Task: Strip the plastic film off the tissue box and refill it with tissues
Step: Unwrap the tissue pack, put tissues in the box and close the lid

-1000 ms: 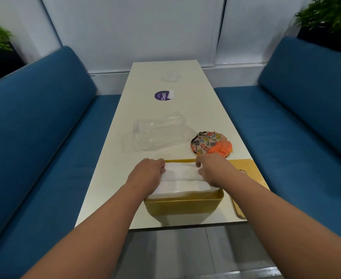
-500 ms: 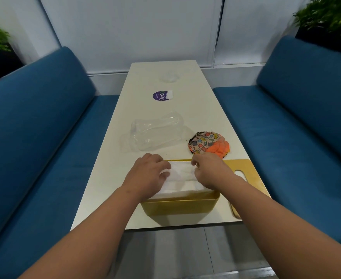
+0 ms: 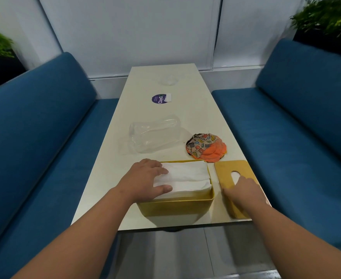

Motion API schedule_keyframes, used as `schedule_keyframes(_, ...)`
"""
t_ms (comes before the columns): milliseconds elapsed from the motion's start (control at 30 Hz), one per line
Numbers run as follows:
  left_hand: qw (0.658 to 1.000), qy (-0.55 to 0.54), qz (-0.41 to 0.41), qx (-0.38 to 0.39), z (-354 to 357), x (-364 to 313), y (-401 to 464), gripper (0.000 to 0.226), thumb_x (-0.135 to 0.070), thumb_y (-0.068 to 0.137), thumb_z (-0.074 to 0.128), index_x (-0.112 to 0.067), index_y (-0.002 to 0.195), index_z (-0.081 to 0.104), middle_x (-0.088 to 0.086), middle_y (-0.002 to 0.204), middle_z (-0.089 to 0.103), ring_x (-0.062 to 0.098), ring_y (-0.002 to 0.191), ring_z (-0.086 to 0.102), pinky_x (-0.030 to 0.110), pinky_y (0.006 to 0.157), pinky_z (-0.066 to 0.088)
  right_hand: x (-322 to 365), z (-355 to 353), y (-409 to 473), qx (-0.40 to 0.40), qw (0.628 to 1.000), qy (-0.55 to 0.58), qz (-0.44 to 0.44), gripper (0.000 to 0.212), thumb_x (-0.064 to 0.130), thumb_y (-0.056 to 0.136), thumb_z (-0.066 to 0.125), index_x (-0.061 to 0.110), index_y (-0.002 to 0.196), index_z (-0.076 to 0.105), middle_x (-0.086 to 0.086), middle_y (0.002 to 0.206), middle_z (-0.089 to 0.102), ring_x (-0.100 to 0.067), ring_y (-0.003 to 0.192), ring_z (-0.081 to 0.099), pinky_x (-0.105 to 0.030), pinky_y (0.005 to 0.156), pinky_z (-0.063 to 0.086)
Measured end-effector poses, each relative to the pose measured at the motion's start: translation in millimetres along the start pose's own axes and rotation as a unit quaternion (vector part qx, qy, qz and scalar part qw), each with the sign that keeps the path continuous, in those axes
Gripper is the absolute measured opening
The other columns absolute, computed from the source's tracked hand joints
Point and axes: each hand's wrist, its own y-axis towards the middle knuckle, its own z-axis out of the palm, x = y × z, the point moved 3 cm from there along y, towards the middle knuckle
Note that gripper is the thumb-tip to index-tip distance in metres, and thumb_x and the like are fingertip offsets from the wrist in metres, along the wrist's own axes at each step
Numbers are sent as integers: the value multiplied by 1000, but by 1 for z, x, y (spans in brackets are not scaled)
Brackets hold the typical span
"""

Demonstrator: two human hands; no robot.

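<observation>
The yellow box [image 3: 175,206] sits at the table's [image 3: 203,117] near edge, tissues [image 3: 187,178] inside. The left hand [image 3: 145,180] presses flat on them; the right hand [image 3: 244,192] touches the lid [image 3: 228,170] beside the box, fingers spread.

The yellow tissue box [image 3: 175,206] sits open at lower centre of the frame, near the table's front edge. A white stack of tissues [image 3: 185,178] fills it, rising above the rim. Its yellow lid [image 3: 229,170], with an oval slot, lies flat just right of it. The clear, crumpled plastic film [image 3: 153,135] lies above the box, left of centre.
</observation>
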Motion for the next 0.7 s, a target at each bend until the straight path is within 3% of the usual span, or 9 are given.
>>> schedule_keyframes(133,1000,2,-6,10,3,1,-1,60,-71,80,48,-39,130,52,-9,142,44,13,132,30,34,109,22,6,-2,-4,4,1000,6,4,44,56,73,69,18,88,53,2,78,54,-14,67,55,-27,51,46)
schedule_keyframes(300,1000,-9,-8,8,4,1,-2,60,-71,80,49,-38,130,53,-9,141,45,13,131,31,33,109,23,13,-11,-6,4,1000,-8,-2,39,51,74,73,17,72,55,1,70,59,-10,59,56,-21,41,35)
schedule_keyframes(433,1000,-12,-9,2,2,3,-3,60,-71,79,49,-38,129,53,-10,140,46,12,131,31,32,109,24,18,-36,-3,-60,996,57,-26,41,49,73,73,13,73,53,0,68,54,-10,55,48,-23,42,30)
schedule_keyframes(500,1000,-11,-9,1,1,3,-3,59,-71,80,49,-38,129,53,-11,140,45,12,131,31,32,109,23,29,-58,-4,-101,985,122,-73,40,44,70,74,13,88,58,2,76,52,-8,60,43,-23,46,30)
schedule_keyframes(600,1000,-7,-10,-10,-4,5,-4,56,-68,81,49,-38,128,53,-11,140,45,12,131,31,33,108,23,56,-91,-15,-112,957,169,-208,57,43,65,76,21,115,60,5,101,57,-11,82,50,-26,61,41)
schedule_keyframes(700,999,1,-16,-31,-8,10,-7,53,-67,81,50,-38,124,56,-13,136,48,12,129,31,34,107,23,82,-104,-43,-56,920,125,-367,62,45,59,77,28,116,61,13,105,54,-5,87,51,-22,73,46)
